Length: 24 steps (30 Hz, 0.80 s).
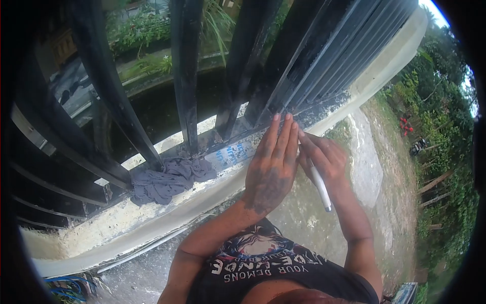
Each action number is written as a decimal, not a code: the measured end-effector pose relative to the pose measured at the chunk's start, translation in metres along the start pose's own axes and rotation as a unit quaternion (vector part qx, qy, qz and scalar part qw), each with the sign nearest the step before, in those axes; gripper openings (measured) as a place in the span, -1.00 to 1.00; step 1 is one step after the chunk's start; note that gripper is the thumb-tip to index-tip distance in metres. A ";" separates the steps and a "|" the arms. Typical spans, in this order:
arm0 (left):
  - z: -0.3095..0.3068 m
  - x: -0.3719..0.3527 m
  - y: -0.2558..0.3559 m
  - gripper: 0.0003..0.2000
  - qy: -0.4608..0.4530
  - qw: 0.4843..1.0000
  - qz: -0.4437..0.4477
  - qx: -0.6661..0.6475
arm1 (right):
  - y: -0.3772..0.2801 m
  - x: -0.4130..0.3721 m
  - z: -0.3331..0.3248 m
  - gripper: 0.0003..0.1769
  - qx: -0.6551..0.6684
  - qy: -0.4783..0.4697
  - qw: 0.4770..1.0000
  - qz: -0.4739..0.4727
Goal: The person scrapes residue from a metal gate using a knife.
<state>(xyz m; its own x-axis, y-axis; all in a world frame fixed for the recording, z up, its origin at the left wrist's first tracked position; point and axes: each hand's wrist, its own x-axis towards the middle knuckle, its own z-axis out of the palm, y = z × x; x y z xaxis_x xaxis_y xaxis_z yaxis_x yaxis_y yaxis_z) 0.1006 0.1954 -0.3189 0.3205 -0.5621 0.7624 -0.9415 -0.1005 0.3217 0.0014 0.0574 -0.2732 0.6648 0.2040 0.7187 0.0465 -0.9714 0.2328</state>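
Note:
My left hand (271,164) is stretched out over the wall ledge, fingers straight and side by side, their tips at the foot of the dark metal bars (185,76). Beside it my right hand (326,157) is closed round a slim white handle (320,188) with a dark end, which points back toward my body. The handle's front part is hidden behind my fingers. Left of my left hand, a flat piece with blue print (232,153) lies on the ledge. Farther left, a crumpled grey cloth (167,180) rests against the bars.
The cream wall ledge (106,223) curves along under the bars. Concrete ground (304,223) lies below on my side. Blue cords (71,289) are at the lower left, and trees and bushes (445,167) at the right. Through the bars, plants (139,28) show.

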 end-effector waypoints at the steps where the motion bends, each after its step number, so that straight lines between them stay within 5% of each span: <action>1: 0.000 -0.001 0.001 -0.48 -0.010 1.000 -0.002 0.009 | 0.001 -0.004 0.003 -0.47 0.009 -0.003 1.000 0.008; 2: 0.001 -0.004 0.001 -0.48 -0.021 1.000 -0.004 0.020 | 0.002 -0.009 0.007 -0.46 0.018 -0.006 1.000 0.016; 3: 0.011 -0.013 -0.003 -0.16 -0.055 0.998 -0.017 0.018 | 0.001 -0.015 0.012 -0.46 0.045 -0.022 0.998 0.034; 12: 0.014 -0.014 -0.001 -0.16 -0.035 0.999 -0.005 0.027 | 0.007 -0.021 0.018 -0.42 0.037 0.028 0.999 -0.005; 15: 0.029 -0.027 -0.005 -0.13 -0.053 0.997 -0.025 0.049 | 0.007 -0.029 0.019 -0.43 0.059 -0.041 0.997 0.002; 24: 0.023 -0.015 0.002 -0.14 -0.047 0.999 -0.010 0.025 | 0.019 -0.027 0.011 -0.46 0.053 -0.024 0.998 0.001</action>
<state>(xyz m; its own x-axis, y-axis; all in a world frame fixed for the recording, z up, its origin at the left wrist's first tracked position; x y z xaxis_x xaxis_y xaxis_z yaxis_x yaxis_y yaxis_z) 0.0910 0.1854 -0.3426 0.3305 -0.6343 0.6989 -0.9397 -0.1519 0.3065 -0.0074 0.0322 -0.2960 0.6999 0.1986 0.6861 0.1221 -0.9797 0.1590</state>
